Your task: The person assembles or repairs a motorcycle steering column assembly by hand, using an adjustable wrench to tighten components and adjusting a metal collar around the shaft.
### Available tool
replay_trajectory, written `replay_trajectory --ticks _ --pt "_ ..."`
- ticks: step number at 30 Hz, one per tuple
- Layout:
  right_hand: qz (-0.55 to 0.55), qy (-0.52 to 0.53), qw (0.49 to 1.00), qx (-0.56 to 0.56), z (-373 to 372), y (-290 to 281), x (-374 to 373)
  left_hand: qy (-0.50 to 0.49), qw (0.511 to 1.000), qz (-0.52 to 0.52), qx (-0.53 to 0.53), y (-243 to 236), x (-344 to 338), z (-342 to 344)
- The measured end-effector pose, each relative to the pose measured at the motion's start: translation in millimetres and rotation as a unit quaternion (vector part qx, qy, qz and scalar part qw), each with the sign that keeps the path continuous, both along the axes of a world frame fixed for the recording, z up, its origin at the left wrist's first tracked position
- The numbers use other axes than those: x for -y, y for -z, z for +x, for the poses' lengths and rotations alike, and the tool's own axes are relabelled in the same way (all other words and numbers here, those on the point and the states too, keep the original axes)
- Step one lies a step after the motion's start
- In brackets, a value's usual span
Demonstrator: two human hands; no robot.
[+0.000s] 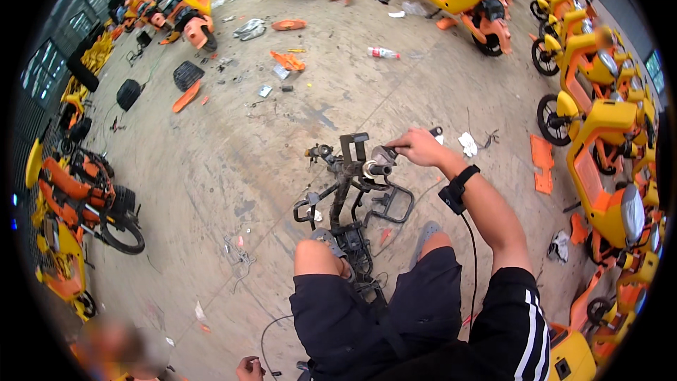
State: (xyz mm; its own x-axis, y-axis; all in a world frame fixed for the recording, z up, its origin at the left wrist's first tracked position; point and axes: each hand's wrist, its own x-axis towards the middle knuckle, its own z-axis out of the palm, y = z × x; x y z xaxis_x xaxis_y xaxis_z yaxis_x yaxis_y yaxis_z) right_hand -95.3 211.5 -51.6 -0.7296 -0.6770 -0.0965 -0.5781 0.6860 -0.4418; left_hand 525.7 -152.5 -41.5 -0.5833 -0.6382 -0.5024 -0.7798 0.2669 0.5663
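Note:
My right hand (pixel 417 147) is closed with its fingertips on a grey metal fitting (pixel 382 157) at the top of the steering tube of a bare black scooter frame (pixel 340 194). A dark piece shows behind that hand, too hidden to name. The frame lies between my legs, with bent tubes, a rectangular bracket and a silver collar at its top. My left hand (pixel 250 369) is low at the lower edge, fingers curled; what it holds, if anything, I cannot make out. A black cable hangs from the device on my right wrist.
Rows of orange and yellow scooters (pixel 592 176) line the right side and back; a partly stripped one (pixel 84 190) stands left. Loose orange panels (pixel 541 162), a plastic bottle (pixel 383 52), black parts and scraps lie on the concrete floor (pixel 211 134). A blurred person (pixel 120 349) is at lower left.

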Motion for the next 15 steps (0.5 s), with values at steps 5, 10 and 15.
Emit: replay_trajectory --ticks 5,10,15 --pt "0.01 -0.043 0.998 -0.045 -2 1 1 0.017 0.999 0.027 -0.007 -3 2 -58" --pt "-0.044 -0.103 0.987 -0.115 -4 2 -1 0.051 0.994 0.047 -0.089 -22 -26 -142" --pt "-0.111 -0.111 0.975 -0.156 -7 10 -2 0.079 0.976 0.119 -0.163 -23 -60 -246"
